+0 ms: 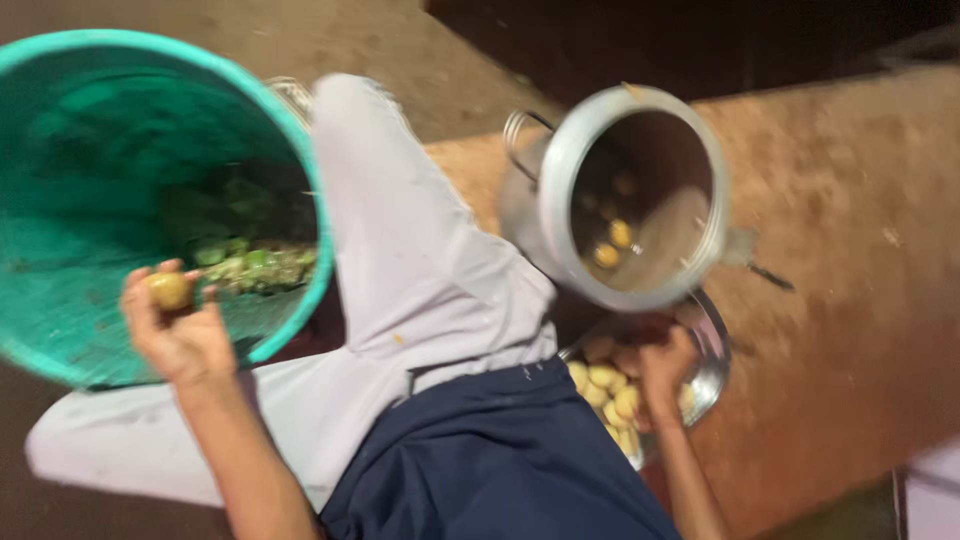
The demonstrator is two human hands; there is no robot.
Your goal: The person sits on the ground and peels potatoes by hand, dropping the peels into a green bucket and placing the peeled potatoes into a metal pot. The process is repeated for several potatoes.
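Note:
My left hand (pixel 180 325) holds a small yellow potato (pixel 169 290) over the rim of a green bucket (pixel 60 330), which has green vegetable scraps (pixel 262 266) at its bottom. My right hand (pixel 662 368) rests among peeled yellow potatoes (pixel 605 385) in a shallow steel plate (pixel 712 375). Whether it grips one is hard to tell through the blur. A steel pressure cooker (pixel 560 180) stands just behind the plate, with a few potatoes (pixel 612 243) inside. My legs in pale trousers (pixel 420 270) lie between bucket and cooker.
The reddish-brown floor (pixel 850 250) stretches to the right. A dark area lies at the top right. A pale object (pixel 935 490) shows at the bottom right corner. The cooker's dark handle (pixel 770 275) sticks out to the right.

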